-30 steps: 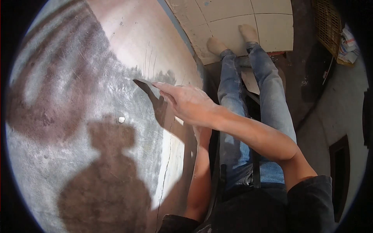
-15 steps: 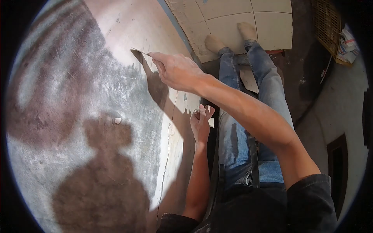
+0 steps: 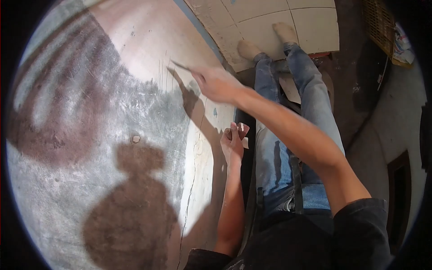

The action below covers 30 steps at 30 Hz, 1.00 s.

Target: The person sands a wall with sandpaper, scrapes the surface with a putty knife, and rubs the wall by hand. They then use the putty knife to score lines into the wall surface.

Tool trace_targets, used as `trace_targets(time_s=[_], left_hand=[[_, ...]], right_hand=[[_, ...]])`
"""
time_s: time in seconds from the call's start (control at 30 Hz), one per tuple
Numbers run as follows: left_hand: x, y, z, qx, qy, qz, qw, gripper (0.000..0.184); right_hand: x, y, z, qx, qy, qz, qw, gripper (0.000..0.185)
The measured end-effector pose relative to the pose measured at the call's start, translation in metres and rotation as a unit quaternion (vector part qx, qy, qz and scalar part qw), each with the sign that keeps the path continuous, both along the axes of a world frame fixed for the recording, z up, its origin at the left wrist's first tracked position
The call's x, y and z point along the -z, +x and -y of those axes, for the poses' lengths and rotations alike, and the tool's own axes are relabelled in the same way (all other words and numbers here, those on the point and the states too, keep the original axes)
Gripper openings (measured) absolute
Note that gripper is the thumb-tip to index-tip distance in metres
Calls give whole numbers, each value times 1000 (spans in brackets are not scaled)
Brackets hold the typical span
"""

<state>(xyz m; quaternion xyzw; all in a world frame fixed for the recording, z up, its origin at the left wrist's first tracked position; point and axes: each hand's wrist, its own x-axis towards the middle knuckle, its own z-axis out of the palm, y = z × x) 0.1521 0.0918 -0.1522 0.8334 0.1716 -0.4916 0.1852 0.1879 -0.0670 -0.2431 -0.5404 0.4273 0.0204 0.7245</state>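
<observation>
My right hand (image 3: 218, 84) reaches across to the left, closed on a thin putty knife (image 3: 180, 65). The blade appears edge-on, its tip close to the patchy grey and cream wall (image 3: 148, 103); whether it touches, I cannot tell. Several fine dark vertical lines mark the surface beside the tip. Lower down, my left hand (image 3: 232, 146) stays near my thigh, fingers wrapped round a small flat scraper (image 3: 243, 129) with a whitish patch on it. My left fingers partly hide that scraper. A long crack (image 3: 193, 180) runs down the pale strip beside my left forearm.
My bare feet rest on cream tiles (image 3: 265, 13) at the top. A yellow plastic crate (image 3: 375, 29) stands at upper right, with a crumpled printed bag (image 3: 403, 49) by it. A dark rectangular frame (image 3: 398, 202) is at right. My shadow (image 3: 130, 216) falls on the wall.
My right hand and the putty knife have moved right and slightly down, the blade turning from broad to edge-on. My left hand stays nearly still. The view has shifted slightly.
</observation>
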Motion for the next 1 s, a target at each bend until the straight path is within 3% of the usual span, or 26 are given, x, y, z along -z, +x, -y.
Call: trace_targets(time_s=[0.07,0.17,0.27,0.37,0.47,0.83,1.0], left_hand=[[2,-2,-6,-21,-2,-3,1000,37],[4,1,-24,130,39,-14,991,37],[7,-7,-27,120,14,70,990,36],[12,-6,-30,32,-13,46,998,39],[15,1,-27,54,53,17,997,42],[13,3,-16,-32,-9,-11,999,37],[10,2,-13,-58,-21,0,998,36]], right_hand=[[-27,-29,-17,-15,15,10,1000,32],[-47,-44,-40,-52,29,2,998,34],[-44,-37,-48,-91,58,-13,994,35],[-27,-22,-56,-81,48,-26,995,35],[-12,-15,-43,-88,43,-31,995,35],[46,12,-32,-45,-3,-64,997,35],[41,2,-28,-61,-1,-45,997,35]])
